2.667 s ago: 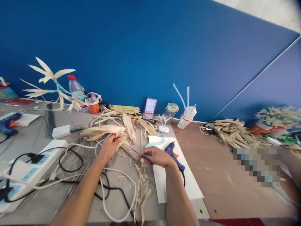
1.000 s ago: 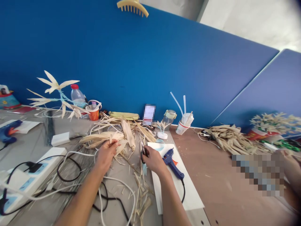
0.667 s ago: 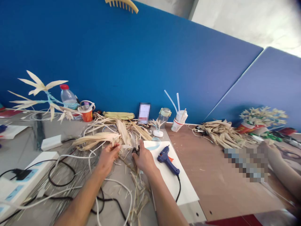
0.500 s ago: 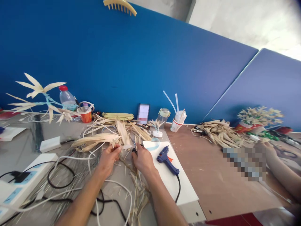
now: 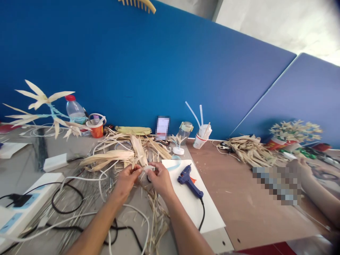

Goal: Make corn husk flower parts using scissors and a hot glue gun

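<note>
Both my left hand point(image 5: 128, 180) and my right hand point(image 5: 160, 179) pinch a small pale piece of corn husk point(image 5: 147, 167) between them, above the table. My fingers hide part of it. A small dark loop, perhaps a scissors handle, shows under my right hand; I cannot tell whether the hand still holds it. Behind my hands lies a heap of dried corn husks point(image 5: 110, 157). To the right, a blue hot glue gun point(image 5: 189, 180) rests on a white sheet point(image 5: 209, 212).
A white power strip point(image 5: 32, 202) and tangled cables lie at the left. A husk flower point(image 5: 39, 97), a bottle point(image 5: 75, 111) and a red cup point(image 5: 97, 129) stand behind. Along the partition are a phone point(image 5: 162, 127) and a straw cup point(image 5: 201, 138). Another person's arm point(image 5: 318, 189) is at right.
My right hand has come to the husk piece and now pinches it together with my left hand. The dark-handled tool it held, seemingly scissors, is now mostly hidden.
</note>
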The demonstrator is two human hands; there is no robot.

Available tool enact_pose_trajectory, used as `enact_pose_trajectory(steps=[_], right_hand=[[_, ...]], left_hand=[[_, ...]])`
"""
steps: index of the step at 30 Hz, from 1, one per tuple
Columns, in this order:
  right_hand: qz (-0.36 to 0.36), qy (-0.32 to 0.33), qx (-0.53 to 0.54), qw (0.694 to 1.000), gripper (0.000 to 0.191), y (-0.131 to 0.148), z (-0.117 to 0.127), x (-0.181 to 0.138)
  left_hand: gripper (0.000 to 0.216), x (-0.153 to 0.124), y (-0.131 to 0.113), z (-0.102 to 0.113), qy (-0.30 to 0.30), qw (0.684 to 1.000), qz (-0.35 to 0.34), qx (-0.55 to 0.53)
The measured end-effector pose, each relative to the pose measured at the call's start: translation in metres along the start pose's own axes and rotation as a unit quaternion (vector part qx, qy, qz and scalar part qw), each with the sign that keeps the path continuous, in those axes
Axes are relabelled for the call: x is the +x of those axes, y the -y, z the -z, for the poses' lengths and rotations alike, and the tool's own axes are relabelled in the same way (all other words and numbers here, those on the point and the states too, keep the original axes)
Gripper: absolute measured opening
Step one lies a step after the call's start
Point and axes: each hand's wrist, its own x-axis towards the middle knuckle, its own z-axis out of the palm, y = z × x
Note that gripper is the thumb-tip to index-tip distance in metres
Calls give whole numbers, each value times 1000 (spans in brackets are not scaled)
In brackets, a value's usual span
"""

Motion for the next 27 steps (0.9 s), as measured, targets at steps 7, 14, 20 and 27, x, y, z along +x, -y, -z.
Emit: enact_pose_trajectory(steps=[7, 14, 20, 27], right_hand=[[5, -57, 209, 976, 12, -5, 0, 4], [39, -26, 321, 946, 10, 0, 9, 3], [84, -2, 264, 961, 7, -2, 2, 0], [157, -63, 172, 971, 10, -3, -1, -3]], left_hand=[[34, -4, 5, -1, 43, 999, -3, -22], [35, -6, -1, -4, 53, 988, -7, -146], [32, -4, -3, -4, 46, 989, -2, -140], [33, -6, -3, -5, 44, 991, 6, -126]])
